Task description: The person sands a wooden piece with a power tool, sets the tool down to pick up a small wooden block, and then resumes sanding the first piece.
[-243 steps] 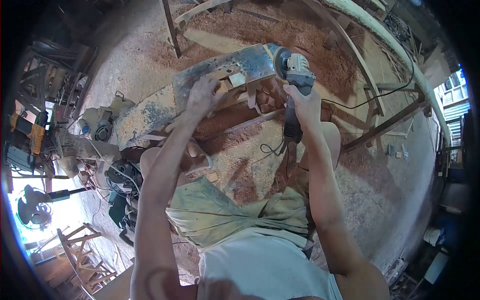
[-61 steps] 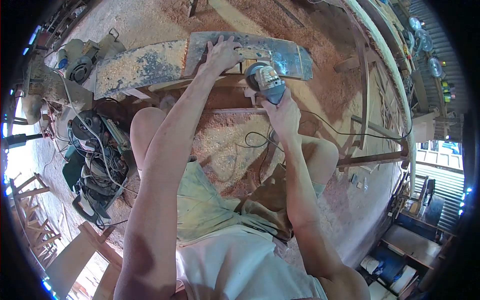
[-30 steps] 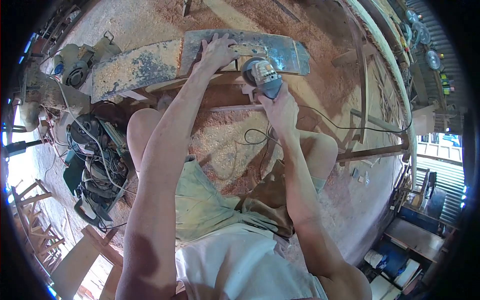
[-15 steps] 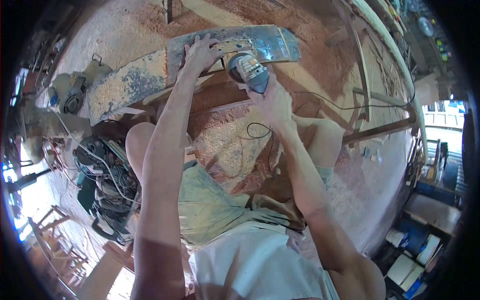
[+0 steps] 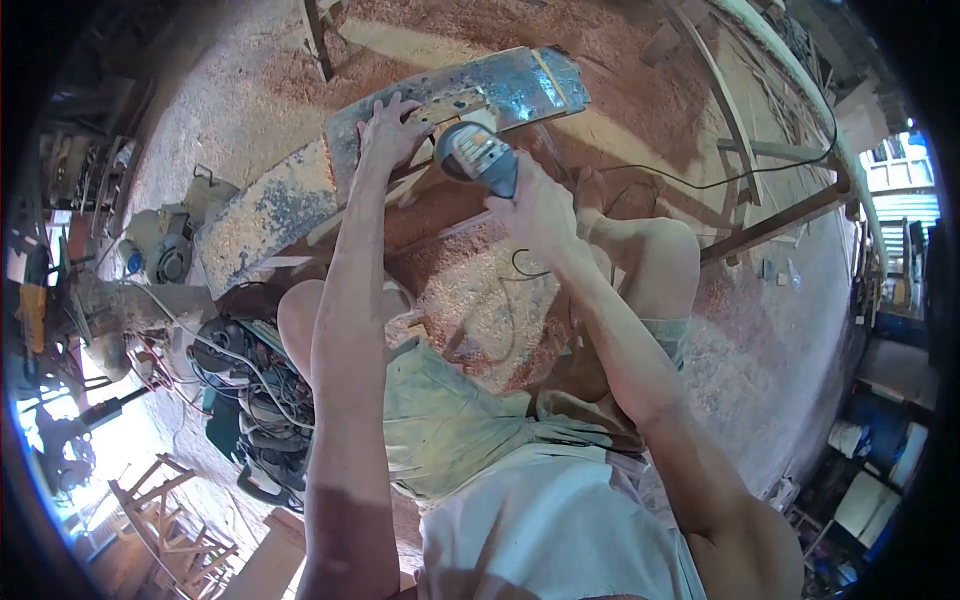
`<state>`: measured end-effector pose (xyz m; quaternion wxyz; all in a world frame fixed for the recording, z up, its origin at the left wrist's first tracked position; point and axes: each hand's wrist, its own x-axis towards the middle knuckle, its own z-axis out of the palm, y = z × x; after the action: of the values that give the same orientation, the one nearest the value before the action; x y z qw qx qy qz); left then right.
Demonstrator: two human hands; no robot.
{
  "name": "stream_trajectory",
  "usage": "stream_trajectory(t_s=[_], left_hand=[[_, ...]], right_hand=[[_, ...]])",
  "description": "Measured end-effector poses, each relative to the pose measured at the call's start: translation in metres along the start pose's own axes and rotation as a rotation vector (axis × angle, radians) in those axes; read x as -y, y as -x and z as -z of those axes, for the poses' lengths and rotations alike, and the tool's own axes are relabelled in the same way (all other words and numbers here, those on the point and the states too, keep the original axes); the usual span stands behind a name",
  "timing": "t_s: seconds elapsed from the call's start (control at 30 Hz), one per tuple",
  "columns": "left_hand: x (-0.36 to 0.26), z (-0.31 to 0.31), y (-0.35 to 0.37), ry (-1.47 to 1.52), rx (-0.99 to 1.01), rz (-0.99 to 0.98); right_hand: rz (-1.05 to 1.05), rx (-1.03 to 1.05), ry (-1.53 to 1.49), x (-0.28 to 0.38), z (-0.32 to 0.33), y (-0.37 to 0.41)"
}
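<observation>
My right hand [image 5: 536, 208] grips an angle grinder [image 5: 473, 157], its head against a pale wooden piece [image 5: 452, 103] on a low metal-topped bench [image 5: 520, 85]. My left hand [image 5: 387, 129] presses flat on that wooden piece, just left of the grinder, fingers spread. The grinder's black cord [image 5: 700, 180] runs off to the right across the floor. I sit low with both knees raised, the bench in front of me.
Sawdust covers the floor [image 5: 470, 300]. A heap of power tools and cables [image 5: 250, 390] lies to my left, with a motor [image 5: 172, 255] beyond. Wooden frames [image 5: 770, 215] stand to the right, and wooden chair parts [image 5: 165, 520] at lower left.
The grinder has come in from the bench's right end to the wooden piece beside my left hand. My view has swung, so the bench now appears tilted.
</observation>
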<state>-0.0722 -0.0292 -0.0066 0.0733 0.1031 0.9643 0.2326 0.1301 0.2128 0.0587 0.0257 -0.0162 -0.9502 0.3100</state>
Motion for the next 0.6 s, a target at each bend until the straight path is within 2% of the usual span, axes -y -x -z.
stream_trajectory(t_s=[0.13, 0.23, 0.33, 0.47, 0.6], left_hand=[[-0.001, 0.004, 0.004, 0.016, 0.000, -0.029], [-0.001, 0.001, 0.002, 0.003, 0.004, -0.029], [0.001, 0.000, 0.000, 0.009, -0.005, -0.030], [0.000, 0.001, 0.001, 0.015, 0.008, -0.017], [0.004, -0.001, 0.001, 0.013, -0.004, -0.040]], right_hand=[[-0.014, -0.038, 0.062, -0.004, 0.003, -0.004], [-0.137, -0.047, 0.072, -0.014, 0.010, -0.009], [-0.120, -0.089, 0.062, -0.014, 0.008, -0.007], [0.003, -0.043, 0.058, -0.001, 0.000, -0.005], [-0.011, -0.045, 0.087, -0.004, 0.002, -0.007]])
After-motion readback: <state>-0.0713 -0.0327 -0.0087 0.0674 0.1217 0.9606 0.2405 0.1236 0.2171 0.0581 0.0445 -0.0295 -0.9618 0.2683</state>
